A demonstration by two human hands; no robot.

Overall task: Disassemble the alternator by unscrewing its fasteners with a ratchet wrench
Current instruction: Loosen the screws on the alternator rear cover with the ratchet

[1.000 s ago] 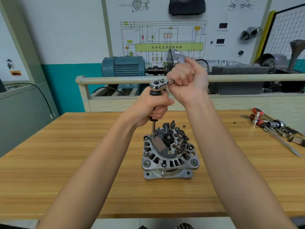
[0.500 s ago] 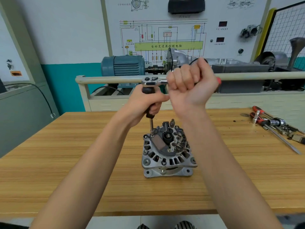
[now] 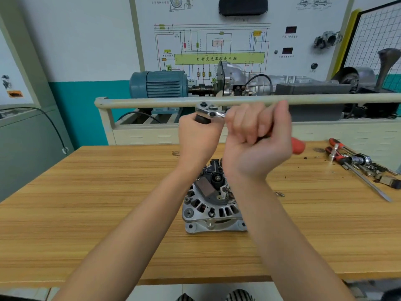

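Room was evenly, brightly lit; shadows soft, faint beneath the alternator. Right hand above it was motion-blurred, fingers smeared. Rail behind bowed from wide-angle distortion. No strong glare anywhere; overall slightly soft.

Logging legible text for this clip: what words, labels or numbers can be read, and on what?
"自动变速器控制电脑": black characters on the yellow-green bar of the white wiring-diagram wall panel.
Small captions beside the two dark red-digit displays: too small to read.
Orange label on the left grey cabinet: blurred.
Silver alternator and chrome ratchet wrench: no readable marking.
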